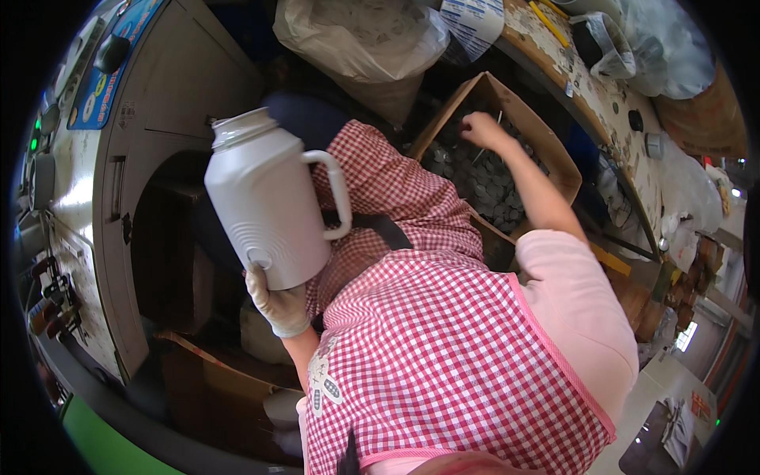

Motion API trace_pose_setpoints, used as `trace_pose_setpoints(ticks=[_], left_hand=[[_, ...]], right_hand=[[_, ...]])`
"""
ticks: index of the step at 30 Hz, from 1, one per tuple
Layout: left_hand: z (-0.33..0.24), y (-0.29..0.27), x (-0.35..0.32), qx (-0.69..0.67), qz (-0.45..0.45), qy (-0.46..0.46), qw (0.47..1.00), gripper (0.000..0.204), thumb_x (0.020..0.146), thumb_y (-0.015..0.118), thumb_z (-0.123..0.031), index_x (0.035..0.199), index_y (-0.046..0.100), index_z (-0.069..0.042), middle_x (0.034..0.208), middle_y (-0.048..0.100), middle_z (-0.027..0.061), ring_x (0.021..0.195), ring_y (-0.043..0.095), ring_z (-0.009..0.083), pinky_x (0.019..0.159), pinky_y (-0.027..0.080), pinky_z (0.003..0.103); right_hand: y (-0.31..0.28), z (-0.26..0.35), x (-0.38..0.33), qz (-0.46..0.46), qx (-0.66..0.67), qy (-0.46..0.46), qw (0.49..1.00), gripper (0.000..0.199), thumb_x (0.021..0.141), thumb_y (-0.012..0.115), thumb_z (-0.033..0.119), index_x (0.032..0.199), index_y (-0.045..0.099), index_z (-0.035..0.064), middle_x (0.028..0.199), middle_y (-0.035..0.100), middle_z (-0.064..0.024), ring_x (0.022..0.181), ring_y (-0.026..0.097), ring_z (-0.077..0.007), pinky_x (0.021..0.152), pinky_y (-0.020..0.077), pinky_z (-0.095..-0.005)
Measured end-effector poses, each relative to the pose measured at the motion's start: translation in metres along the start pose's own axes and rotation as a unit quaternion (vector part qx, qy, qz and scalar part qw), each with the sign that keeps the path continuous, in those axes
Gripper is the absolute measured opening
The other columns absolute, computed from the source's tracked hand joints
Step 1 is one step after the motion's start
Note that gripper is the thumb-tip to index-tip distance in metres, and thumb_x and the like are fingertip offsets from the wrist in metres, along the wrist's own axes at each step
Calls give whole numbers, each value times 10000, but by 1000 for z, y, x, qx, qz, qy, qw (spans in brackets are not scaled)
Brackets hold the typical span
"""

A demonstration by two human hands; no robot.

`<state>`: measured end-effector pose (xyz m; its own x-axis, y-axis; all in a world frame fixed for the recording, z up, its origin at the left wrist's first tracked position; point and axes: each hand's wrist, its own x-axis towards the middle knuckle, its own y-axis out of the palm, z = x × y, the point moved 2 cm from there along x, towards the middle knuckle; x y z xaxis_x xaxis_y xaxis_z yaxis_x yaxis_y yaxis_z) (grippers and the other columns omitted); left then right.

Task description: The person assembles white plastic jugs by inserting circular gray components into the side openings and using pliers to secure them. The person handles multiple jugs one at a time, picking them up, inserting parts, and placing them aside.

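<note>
My left hand (279,304), in a pale glove, holds a large white plastic jug (265,206) by its base. The jug stands nearly upright with a slight tilt, its threaded neck (241,127) at the top and its loop handle (340,198) to the right. Bare and closed, my right hand (483,129) is over an open cardboard box (542,119) at the upper right. Many small grey disc-like pieces (487,186) lie in the box. Thin pale lines show beside the right hand, but what its fingers hold is too small to make out.
Beyond the jug stands a large translucent bag (360,47) of clear pieces. A worn workbench (609,103) runs along the right, with plastic bags on it. To the left is a pale machine cabinet (178,79). Another cardboard box (229,372) sits low at the left.
</note>
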<state>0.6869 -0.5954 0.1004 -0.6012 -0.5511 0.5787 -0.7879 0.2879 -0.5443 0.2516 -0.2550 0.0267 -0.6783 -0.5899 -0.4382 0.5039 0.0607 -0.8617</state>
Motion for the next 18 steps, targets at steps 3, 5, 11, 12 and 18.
trace_pose_setpoints(ticks=[3,5,11,12,18], left_hand=[[-25,-1,4,3,-1,-57,998,843,771,921,-65,1451,422,-56,1357,577,146,1239,603,306,1101,473,402],[-37,-4,9,-9,-18,-71,997,780,809,890,-94,1445,439,-56,1366,579,137,1257,595,282,1105,475,397],[-46,-5,24,-387,-88,-332,856,462,1052,617,-318,1421,504,-64,1389,592,111,1271,588,222,1098,488,386],[-53,-6,30,-239,-39,-221,945,443,1081,562,-345,1422,509,-67,1396,592,107,1272,587,217,1094,492,388],[-61,-1,45,-612,-168,-441,634,482,1082,557,-320,1448,461,-23,1409,594,115,1257,593,229,1078,508,398]], right_hand=[[53,-13,-17,-87,33,13,996,282,804,824,218,1037,773,68,1086,726,-157,996,699,-369,876,563,-444],[69,-7,-23,-160,29,16,987,283,803,829,215,1045,770,82,1120,694,-133,1002,682,-362,865,556,-445],[78,1,-15,-161,63,62,983,226,835,812,244,1007,782,102,1029,667,-111,1034,663,-345,861,538,-463],[79,-6,-14,-148,95,97,980,223,840,806,257,1021,798,127,1046,681,-108,1032,660,-337,859,536,-460],[77,-53,-23,-95,486,233,837,305,976,739,200,1233,749,36,995,774,-14,728,677,-72,577,473,-215]])
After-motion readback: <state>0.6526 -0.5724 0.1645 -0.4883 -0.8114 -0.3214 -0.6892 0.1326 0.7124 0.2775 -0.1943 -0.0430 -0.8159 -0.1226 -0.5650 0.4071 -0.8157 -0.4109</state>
